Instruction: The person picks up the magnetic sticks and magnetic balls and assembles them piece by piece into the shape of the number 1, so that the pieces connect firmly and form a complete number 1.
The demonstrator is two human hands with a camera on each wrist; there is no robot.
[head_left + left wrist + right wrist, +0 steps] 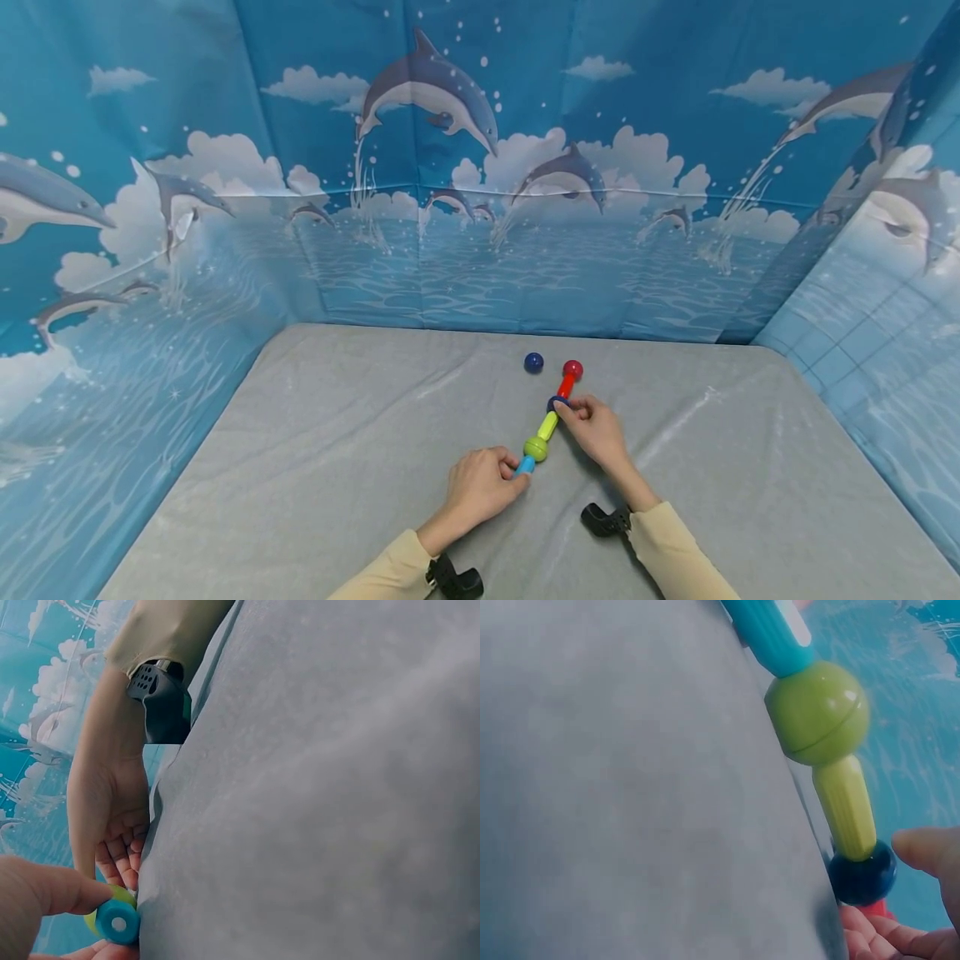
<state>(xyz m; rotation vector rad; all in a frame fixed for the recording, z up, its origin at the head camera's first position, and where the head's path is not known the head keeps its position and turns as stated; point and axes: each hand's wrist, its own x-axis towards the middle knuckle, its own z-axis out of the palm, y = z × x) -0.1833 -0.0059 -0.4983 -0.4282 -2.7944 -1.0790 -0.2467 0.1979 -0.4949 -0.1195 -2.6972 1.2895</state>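
Note:
A chain of rods and balls slants across the grey surface in the head view. From the far end it runs through a red ball (572, 369), a red rod (566, 387), a dark blue ball (862, 877), a yellow-green rod (844, 808), a green ball (817, 712) and a light blue rod (526, 465). The left hand (482, 483) pinches the light blue rod between thumb and fingers; its end with a pale round spot faces the left wrist camera. Thumb and fingers of the right hand (597, 429) hold the dark blue ball, partly covering it.
Beyond the chain, a separate dark blue ball (534, 362) lies on the grey-covered table (337, 433), left of the red ball. A dolphin-print curtain (480, 267) stands along the back and both sides. Each wrist wears a black device (606, 520).

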